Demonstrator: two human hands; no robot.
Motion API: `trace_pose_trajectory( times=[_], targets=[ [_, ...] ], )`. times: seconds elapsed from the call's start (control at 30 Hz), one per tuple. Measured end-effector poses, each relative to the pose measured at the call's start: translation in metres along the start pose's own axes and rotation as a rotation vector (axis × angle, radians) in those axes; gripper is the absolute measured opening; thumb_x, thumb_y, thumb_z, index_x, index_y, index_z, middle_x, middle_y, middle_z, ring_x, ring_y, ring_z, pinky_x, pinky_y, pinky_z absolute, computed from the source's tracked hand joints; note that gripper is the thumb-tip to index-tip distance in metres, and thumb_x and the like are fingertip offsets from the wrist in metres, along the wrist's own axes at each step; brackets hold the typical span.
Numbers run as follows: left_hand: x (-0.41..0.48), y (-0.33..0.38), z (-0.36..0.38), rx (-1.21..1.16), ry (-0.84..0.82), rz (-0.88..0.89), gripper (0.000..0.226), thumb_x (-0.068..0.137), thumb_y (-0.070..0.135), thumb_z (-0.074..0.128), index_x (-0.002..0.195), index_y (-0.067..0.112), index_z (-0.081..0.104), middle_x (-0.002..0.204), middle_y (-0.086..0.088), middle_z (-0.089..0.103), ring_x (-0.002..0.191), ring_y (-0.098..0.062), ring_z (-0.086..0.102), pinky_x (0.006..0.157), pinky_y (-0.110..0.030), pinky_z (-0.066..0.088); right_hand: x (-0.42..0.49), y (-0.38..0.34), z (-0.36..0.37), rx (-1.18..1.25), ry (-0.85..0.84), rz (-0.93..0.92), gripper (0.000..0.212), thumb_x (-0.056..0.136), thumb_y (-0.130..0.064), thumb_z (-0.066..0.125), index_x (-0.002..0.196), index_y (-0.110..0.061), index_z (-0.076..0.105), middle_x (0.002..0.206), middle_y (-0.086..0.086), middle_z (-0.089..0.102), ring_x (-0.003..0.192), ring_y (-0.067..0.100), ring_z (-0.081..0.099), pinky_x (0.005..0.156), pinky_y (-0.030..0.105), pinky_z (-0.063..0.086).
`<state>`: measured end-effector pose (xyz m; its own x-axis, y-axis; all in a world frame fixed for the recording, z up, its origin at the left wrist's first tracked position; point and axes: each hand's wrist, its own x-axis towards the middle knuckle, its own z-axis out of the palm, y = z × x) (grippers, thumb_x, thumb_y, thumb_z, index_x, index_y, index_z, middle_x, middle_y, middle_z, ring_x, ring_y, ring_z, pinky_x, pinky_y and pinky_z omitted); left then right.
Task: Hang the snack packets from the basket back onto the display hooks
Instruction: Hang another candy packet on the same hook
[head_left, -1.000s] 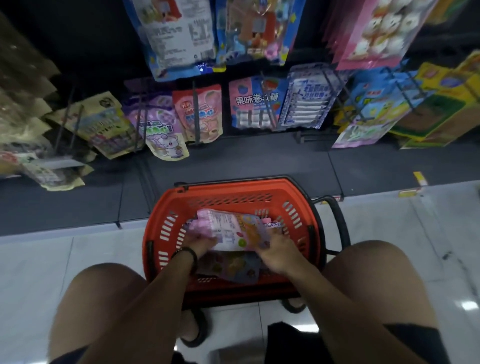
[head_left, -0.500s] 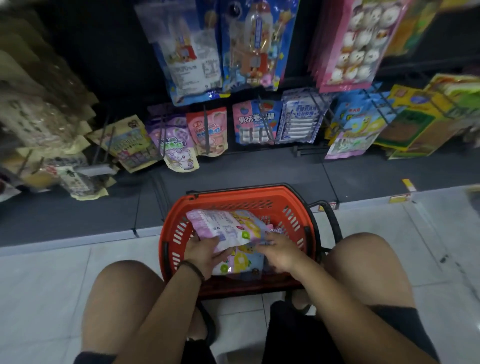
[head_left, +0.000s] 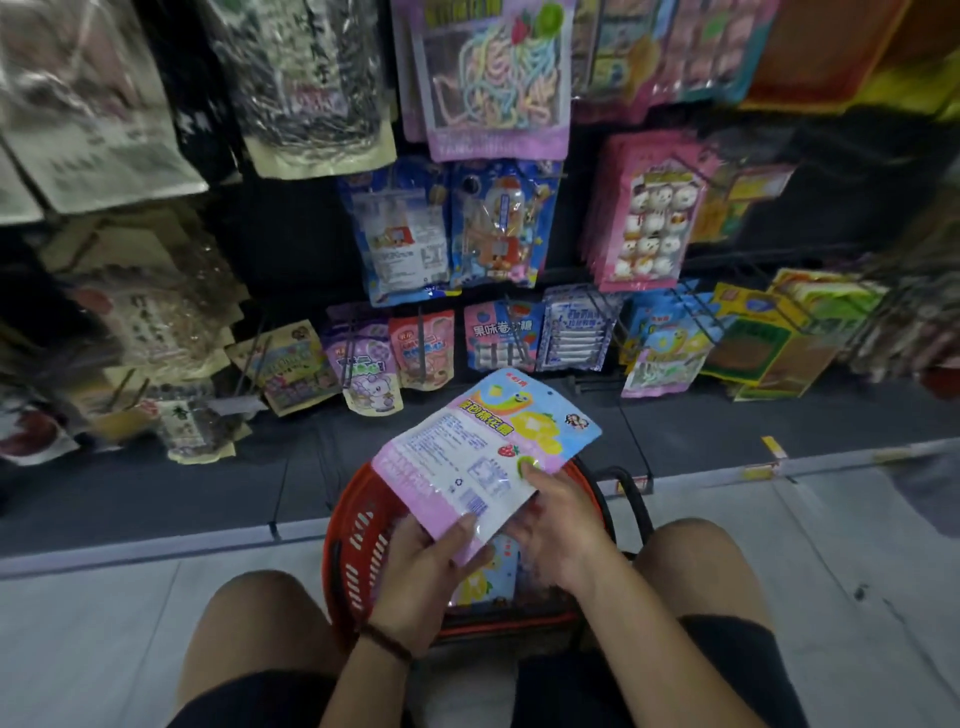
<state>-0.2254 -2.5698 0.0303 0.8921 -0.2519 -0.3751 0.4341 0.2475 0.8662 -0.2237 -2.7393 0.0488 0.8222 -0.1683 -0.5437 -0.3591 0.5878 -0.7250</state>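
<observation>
Above the red basket (head_left: 356, 540), left hand (head_left: 421, 571) and right hand (head_left: 558, 530) pinch the snack packets (head_left: 467, 462) at their lower edges, barcode and unreadably small print facing up; a hooked pack (head_left: 501, 338) reads 果味卷.

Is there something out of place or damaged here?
Nothing looks torn or spilled. One small oddity: of the two held packets, the front packet shows its barcode back while the rear packet shows its picture side, so they face opposite ways.

The packet (head_left: 483, 452) is glossy plastic film; the basket (head_left: 358, 525) is moulded plastic, faintly shiny; the hooks (head_left: 423, 348) are dark metal wire; the floor tiles (head_left: 104, 623) look smooth and glossy
</observation>
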Motion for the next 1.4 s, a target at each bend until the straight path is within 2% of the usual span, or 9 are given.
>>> trace_pose_trajectory(
  times=[0.1,0.23,0.5,0.63,0.83,1.0,1.1,1.23,1.4],
  targets=[
    [-0.009,0.018,0.000,0.055,-0.032,0.044,0.036,0.103,0.012,0.063,0.139,0.016,0.064,0.136,-0.008,0.073,0.121,-0.032,0.073,0.099,-0.056,0.060,-0.007,-0.018,0.001,-0.015,-0.014,-0.096,0.021,0.106,-0.016,0.058,0.122,-0.015,0.072,0.117,0.016,0.080,0.106,0.039,0.076,0.091,0.057,0.059],
    [-0.010,0.048,-0.004,-0.109,0.069,0.173,0.046,0.096,0.019,0.066,0.141,0.013,0.062,0.137,-0.015,0.072,0.125,-0.037,0.070,0.107,-0.061,0.052,-0.022,-0.041,-0.001,-0.041,-0.094,-0.170,0.026,0.106,-0.020,0.058,0.127,-0.016,0.071,0.114,0.012,0.080,0.091,0.030,0.079,0.060,0.036,0.060],
    [-0.015,0.077,0.020,-0.044,0.257,0.289,0.012,0.097,0.013,0.074,0.109,0.009,0.073,0.111,-0.025,0.077,0.095,-0.035,0.075,0.088,-0.061,0.060,-0.036,-0.073,0.008,-0.152,-0.042,-0.340,0.025,0.109,-0.015,0.056,0.122,-0.013,0.076,0.122,0.013,0.079,0.116,0.039,0.073,0.102,0.061,0.055],
    [-0.021,0.088,0.045,0.497,0.536,0.500,0.071,0.079,0.028,0.091,0.141,0.024,0.056,0.149,0.000,0.054,0.134,-0.018,0.055,0.114,-0.043,0.046,-0.047,-0.090,0.024,-0.206,0.023,-0.514,0.020,0.107,-0.009,0.058,0.116,-0.010,0.077,0.114,0.010,0.081,0.110,0.036,0.076,0.095,0.051,0.061],
    [-0.031,0.128,0.092,0.492,0.185,0.723,0.041,0.099,0.034,0.070,0.138,0.047,0.062,0.143,0.021,0.057,0.134,0.006,0.054,0.106,-0.016,0.047,-0.071,-0.107,0.058,-0.310,-0.124,-0.709,0.021,0.099,-0.019,0.073,0.118,-0.021,0.081,0.117,0.002,0.080,0.113,0.022,0.075,0.097,0.040,0.060],
    [-0.032,0.158,0.114,-0.120,0.100,0.453,0.026,0.104,0.028,0.066,0.126,0.016,0.073,0.119,-0.013,0.079,0.114,-0.033,0.075,0.098,-0.044,0.061,-0.087,-0.115,0.076,-0.479,-0.175,-0.810,0.030,0.095,-0.037,0.062,0.116,-0.035,0.083,0.120,-0.004,0.071,0.117,0.008,0.069,0.104,0.028,0.053],
    [-0.022,0.173,0.106,-0.032,0.176,0.447,0.020,0.107,0.015,0.060,0.116,0.014,0.078,0.112,-0.012,0.082,0.112,-0.039,0.075,0.103,-0.060,0.057,-0.089,-0.136,0.068,-0.811,-0.098,-0.903,0.032,0.092,-0.033,0.074,0.123,-0.041,0.074,0.120,-0.015,0.058,0.118,0.000,0.063,0.102,0.019,0.051],
    [-0.017,0.203,0.088,0.081,0.086,0.443,0.022,0.108,0.016,0.058,0.116,0.014,0.078,0.114,-0.009,0.082,0.111,-0.034,0.077,0.100,-0.057,0.059,-0.095,-0.190,0.051,-0.968,-0.016,-0.949,0.057,0.100,-0.026,0.072,0.146,-0.052,0.052,0.132,-0.016,0.040,0.125,-0.010,0.047,0.091,-0.005,0.036],
    [-0.013,0.234,0.090,0.200,-0.049,0.555,0.036,0.106,0.008,0.059,0.136,0.027,0.067,0.127,-0.005,0.078,0.122,-0.031,0.072,0.106,-0.059,0.054,-0.090,-0.233,0.058,-0.905,-0.146,-0.945,0.071,0.096,-0.023,0.079,0.146,-0.063,0.049,0.149,-0.028,0.052,0.133,-0.021,0.045,0.100,0.005,0.044]
  ],
)
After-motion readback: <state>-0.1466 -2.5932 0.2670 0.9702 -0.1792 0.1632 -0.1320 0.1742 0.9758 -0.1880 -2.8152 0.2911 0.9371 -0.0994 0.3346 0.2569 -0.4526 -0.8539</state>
